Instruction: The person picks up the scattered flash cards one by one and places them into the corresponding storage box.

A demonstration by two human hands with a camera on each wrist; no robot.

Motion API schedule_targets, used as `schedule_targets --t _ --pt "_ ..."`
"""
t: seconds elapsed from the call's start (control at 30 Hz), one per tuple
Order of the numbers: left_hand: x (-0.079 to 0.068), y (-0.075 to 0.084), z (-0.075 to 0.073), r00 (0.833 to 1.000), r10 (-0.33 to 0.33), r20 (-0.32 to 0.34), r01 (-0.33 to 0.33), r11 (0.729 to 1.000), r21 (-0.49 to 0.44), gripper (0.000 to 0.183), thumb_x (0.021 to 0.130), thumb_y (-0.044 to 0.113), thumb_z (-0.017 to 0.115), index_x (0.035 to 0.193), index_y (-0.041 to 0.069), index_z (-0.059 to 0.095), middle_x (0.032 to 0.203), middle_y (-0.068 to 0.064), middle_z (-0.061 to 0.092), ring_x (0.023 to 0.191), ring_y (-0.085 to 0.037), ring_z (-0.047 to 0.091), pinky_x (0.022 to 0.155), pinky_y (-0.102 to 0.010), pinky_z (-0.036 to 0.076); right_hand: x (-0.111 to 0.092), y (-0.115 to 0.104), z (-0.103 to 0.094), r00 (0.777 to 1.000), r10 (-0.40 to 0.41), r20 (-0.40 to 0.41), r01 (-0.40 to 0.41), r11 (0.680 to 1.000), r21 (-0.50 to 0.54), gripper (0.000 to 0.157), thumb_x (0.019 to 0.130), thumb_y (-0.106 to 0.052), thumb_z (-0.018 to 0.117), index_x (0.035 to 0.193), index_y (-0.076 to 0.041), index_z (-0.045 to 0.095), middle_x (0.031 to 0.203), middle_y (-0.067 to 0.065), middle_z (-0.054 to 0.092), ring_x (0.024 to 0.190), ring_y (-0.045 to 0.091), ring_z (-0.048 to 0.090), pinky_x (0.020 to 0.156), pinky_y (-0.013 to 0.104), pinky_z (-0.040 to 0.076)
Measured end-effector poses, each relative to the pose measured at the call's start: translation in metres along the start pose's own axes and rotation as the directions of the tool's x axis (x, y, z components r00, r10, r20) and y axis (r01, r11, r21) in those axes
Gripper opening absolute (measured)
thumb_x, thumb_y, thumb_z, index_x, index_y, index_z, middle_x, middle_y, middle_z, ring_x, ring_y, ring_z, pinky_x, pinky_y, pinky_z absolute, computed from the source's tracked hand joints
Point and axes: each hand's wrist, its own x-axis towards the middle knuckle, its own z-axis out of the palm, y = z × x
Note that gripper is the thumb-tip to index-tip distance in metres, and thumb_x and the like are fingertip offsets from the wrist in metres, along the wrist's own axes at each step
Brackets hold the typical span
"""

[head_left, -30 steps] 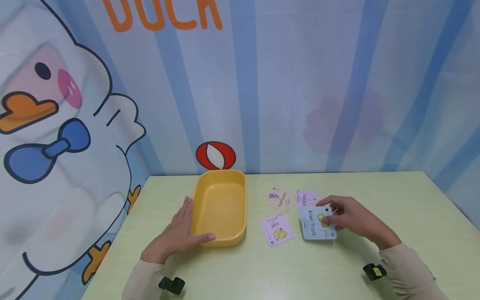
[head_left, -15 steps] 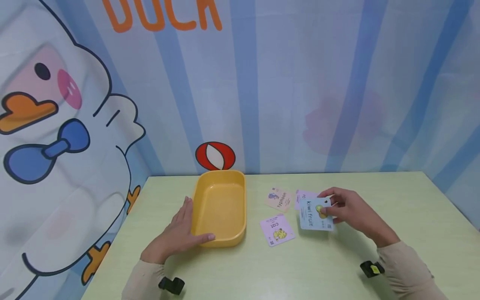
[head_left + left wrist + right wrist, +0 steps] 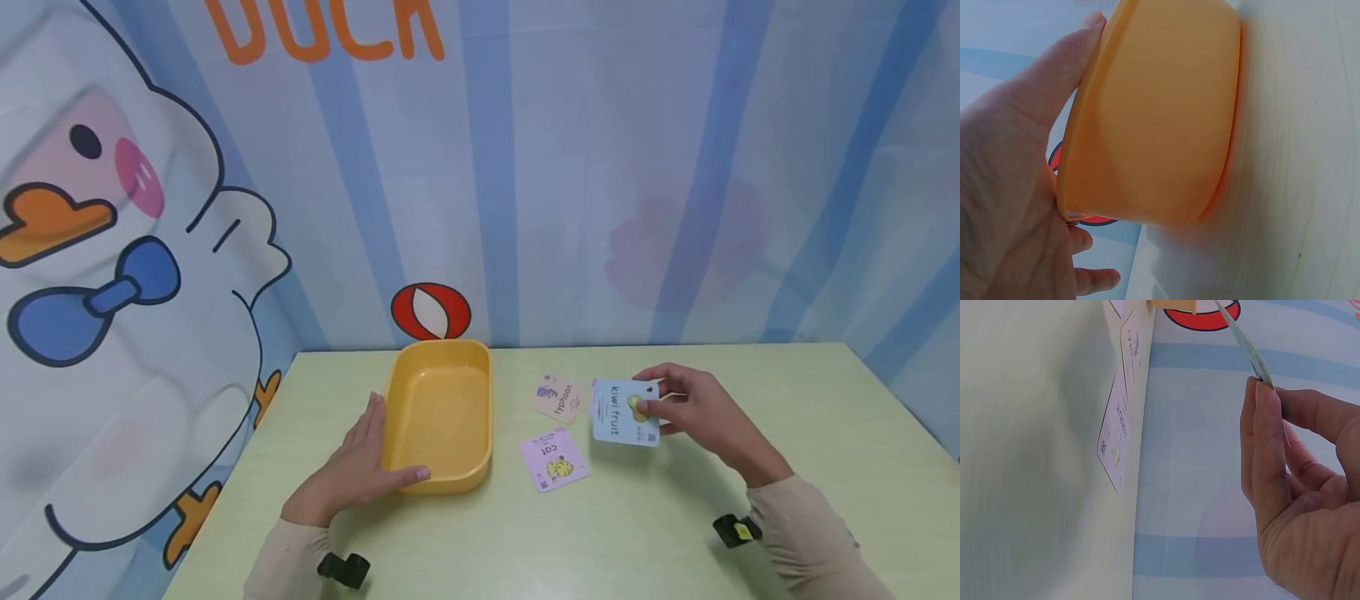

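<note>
My right hand (image 3: 693,410) pinches a light blue flash card (image 3: 615,421) marked "kiwi fruit" between thumb and fingers. In the right wrist view this card (image 3: 1249,350) is seen nearly edge-on, raised off the table. Below it, a purple rabbit card (image 3: 1113,437) lies on the table, mostly hidden behind the held card in the head view. With fingers straight, my left hand (image 3: 356,467) rests against the left side of a yellow plastic tray (image 3: 486,433), thumb over its near rim. The tray's outer wall (image 3: 1154,119) fills much of the left wrist view.
Between the tray and my right hand lie a pale pink typhoon card (image 3: 557,398) and a purple cat card (image 3: 555,460), both flat on the light wooden table (image 3: 525,550). A striped blue backdrop (image 3: 570,208) with a duck picture stands along the table's far edge.
My right hand has moved away from me and slightly left with the kiwi fruit card, which now covers nearly all of the rabbit card. The left hand and tray have stayed put.
</note>
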Motion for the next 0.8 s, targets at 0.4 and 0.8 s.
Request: schedule_targets --t 0.4,0.8 --pt "0.0001 0.0019 -0.0012 1.0 0.002 0.004 -0.002 1.0 -0.005 0.142 0.072 0.079 0.071 0.162 0.007 -0.012 0.171 -0.013 -0.013 0.156 -0.042 0.0 0.119 -0.069 0.016 0.0028 -0.0023 0.003 1.0 -0.006 -0.027 0.006 1.0 -0.004 0.051 0.095 -0.023 0.073 0.139 -0.005 0.055 0.112 0.019 0.055 0.1 0.027 0.069 0.075 0.036 0.062" --pt "-0.0003 0.0006 -0.0008 1.0 0.003 0.009 -0.003 1.0 0.004 0.142 0.072 0.079 0.07 0.161 0.006 -0.012 0.17 -0.013 -0.013 0.156 -0.042 0.0 0.12 -0.068 0.016 0.0071 -0.0071 0.01 1.0 -0.013 -0.026 0.014 1.0 0.022 0.05 0.095 -0.023 0.073 0.138 -0.005 0.054 0.115 0.02 0.056 0.1 0.028 0.069 0.074 0.036 0.062"
